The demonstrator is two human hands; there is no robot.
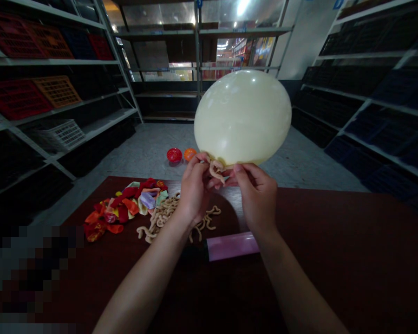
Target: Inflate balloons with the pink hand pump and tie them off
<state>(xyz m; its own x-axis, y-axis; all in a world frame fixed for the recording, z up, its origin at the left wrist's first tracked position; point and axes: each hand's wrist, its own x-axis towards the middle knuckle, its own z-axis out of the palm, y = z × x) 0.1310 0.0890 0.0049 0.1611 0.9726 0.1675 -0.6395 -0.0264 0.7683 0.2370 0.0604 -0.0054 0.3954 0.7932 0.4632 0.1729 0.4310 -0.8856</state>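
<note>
A large pale yellow inflated balloon is above the table, its lower edge close to my hands. My left hand is closed with its fingertips at the balloon's underside, around a beige, curved, worm-like piece. My right hand pinches at the balloon's lower edge, thumb against fingers; the neck itself is mostly hidden. Below my wrists lies a pink tube with a dark end, which looks like a balloon pump. A heap of similar beige curved pieces sits beside my left forearm.
Uninflated balloons in several colours lie piled on the left of the dark brown table. Beyond the table, a red ball-like object and an orange one rest on the floor. Shelves with crates line the sides.
</note>
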